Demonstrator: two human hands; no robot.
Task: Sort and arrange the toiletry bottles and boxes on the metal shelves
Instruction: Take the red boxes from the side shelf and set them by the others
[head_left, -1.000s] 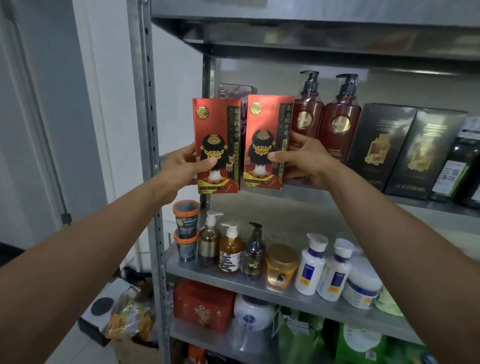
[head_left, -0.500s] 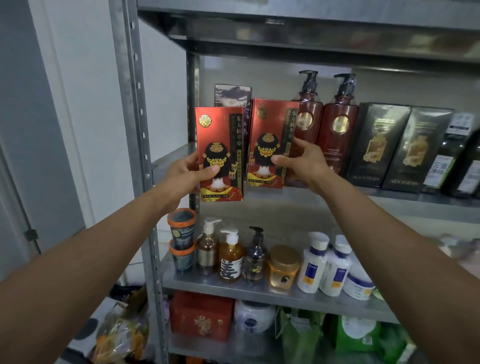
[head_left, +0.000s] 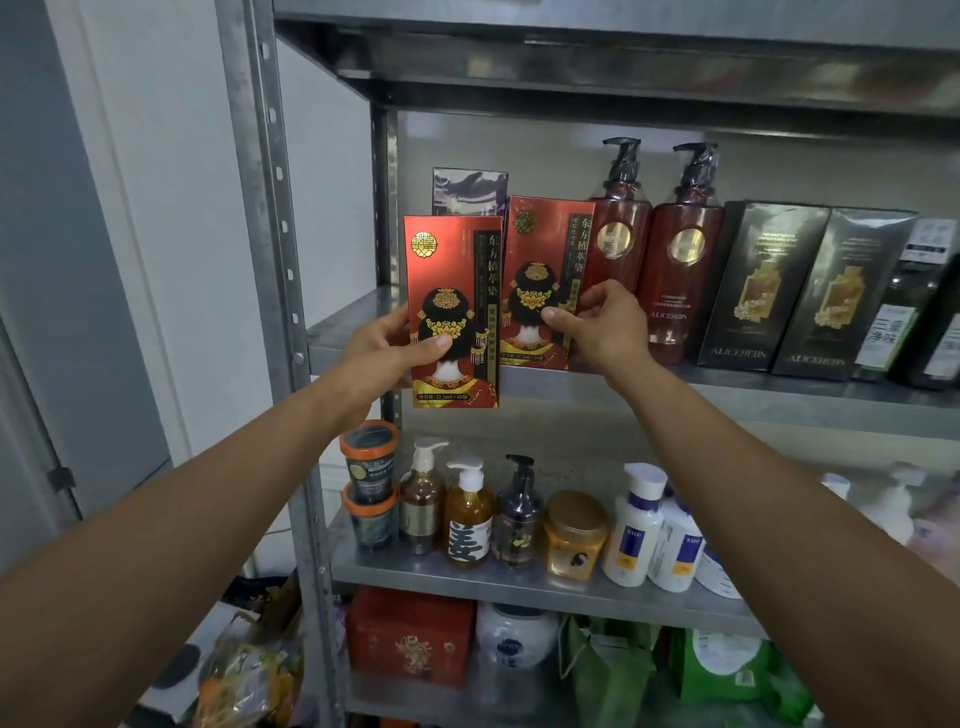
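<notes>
The left hand (head_left: 384, 348) pinches the left red box (head_left: 452, 312), thumb across its front, out before the shelf (head_left: 727, 400). The right hand (head_left: 602, 325) grips the right red box (head_left: 545, 280) at the shelf lip. Pushed in carelessly, it could topple the pump bottle (head_left: 621, 244) just behind the right fingers.

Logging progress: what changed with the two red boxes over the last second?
The right hand carried the right red box back onto the upper shelf, beside the dark red pump bottles, where it seems to rest. The left red box, in the left hand, now hangs lower and nearer, off the shelf. Both hands keep their grip; other goods unchanged.
</notes>
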